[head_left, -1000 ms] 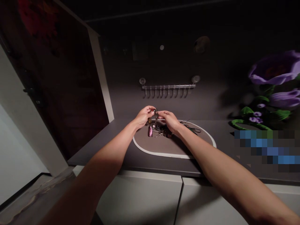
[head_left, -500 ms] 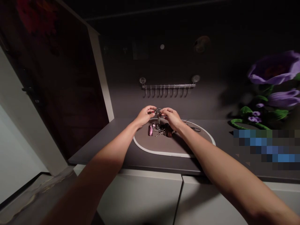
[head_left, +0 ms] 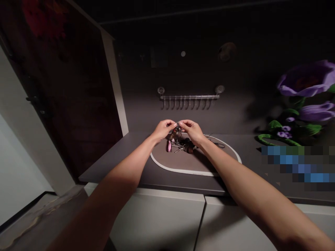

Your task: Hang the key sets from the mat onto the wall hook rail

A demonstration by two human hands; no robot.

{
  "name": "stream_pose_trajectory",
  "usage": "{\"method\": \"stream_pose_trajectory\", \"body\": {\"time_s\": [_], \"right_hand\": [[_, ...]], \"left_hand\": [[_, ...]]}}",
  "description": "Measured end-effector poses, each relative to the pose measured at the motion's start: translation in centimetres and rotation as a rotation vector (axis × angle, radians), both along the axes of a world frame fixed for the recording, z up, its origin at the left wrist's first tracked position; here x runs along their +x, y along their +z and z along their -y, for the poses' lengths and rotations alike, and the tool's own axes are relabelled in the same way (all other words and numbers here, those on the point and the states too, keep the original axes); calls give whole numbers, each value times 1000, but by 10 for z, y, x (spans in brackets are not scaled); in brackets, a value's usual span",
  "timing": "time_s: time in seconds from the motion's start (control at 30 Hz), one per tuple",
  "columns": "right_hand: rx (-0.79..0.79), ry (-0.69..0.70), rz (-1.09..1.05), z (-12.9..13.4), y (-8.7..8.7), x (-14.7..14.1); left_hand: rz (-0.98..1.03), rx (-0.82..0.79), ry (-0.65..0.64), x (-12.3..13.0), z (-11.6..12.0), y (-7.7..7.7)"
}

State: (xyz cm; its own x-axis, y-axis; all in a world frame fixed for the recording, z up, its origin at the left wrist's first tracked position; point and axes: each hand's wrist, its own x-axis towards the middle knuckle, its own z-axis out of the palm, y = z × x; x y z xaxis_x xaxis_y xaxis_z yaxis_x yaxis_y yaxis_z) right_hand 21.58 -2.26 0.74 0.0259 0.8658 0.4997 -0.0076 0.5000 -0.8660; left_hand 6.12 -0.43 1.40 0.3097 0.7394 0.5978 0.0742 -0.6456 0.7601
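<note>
Thumb and fingers of my left hand point(head_left: 165, 129) pinch one side of a key ring point(head_left: 178, 124), and my right hand point(head_left: 191, 130) pinches its other side. The fingertips of both hands nearly meet over it. Small metal keys point(head_left: 179, 130) dangle from the ring, partly hidden by the fingers. Beneath my hands, a pile of more keys point(head_left: 180, 148) lies on an oval brown mat point(head_left: 178, 163) with a white rim. A pink keychain piece point(head_left: 169, 146) sits at the pile's left, and a brown fob point(head_left: 190, 149) at its right.
A clear rail with several hooks point(head_left: 190, 97) is fixed to the dark wall behind. Purple knitted flowers point(head_left: 307, 82) stand at the right of the dark counter point(head_left: 125, 158). White cabinet doors point(head_left: 157, 212) are below; a dark door point(head_left: 70, 90) is at left.
My hands have drawn closer together, so the fingertips now almost touch at the key ring. The ring, seen open between them before, is now mostly covered. The view has shifted slightly.
</note>
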Motion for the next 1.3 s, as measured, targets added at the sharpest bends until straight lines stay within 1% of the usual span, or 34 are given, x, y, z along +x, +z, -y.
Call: {"method": "stream_pose_trajectory", "body": {"time_s": [0.1, 0.23, 0.43, 0.57, 0.6, 0.67, 0.8, 0.93, 1.0, 1.1, 1.3], "right_hand": [[-28, 48, -35, 2, 0, -1], [-36, 56, -51, 7, 3, -6], [6, 3, -40, 8, 8, -11], [40, -72, 15, 7, 12, -14], [52, -89, 26, 7, 14, -15], [71, -104, 49, 7, 19, -18], [97, -87, 80, 0, 33, -27], [70, -40, 26, -13, 49, -41], [37, -6, -5, -21, 56, -49], [-27, -6, -54, -32, 66, -62], [-176, -95, -216, -55, 76, -79]], "left_hand": [[117, -26, -18, 1, -4, 0], [231, -62, -34, 2, -5, 1], [276, -69, -47, 2, -3, 2], [248, -22, -4, 1, -2, 3], [223, 2, 24, 0, -1, 5], [159, 75, 121, -3, 0, 8], [77, 222, 386, -14, 2, 17], [-26, 242, 664, -27, 1, 19], [-82, 233, 764, -31, 1, 18], [-132, 205, 840, -34, 0, 16], [-196, 163, 925, -37, -4, 13]]}}
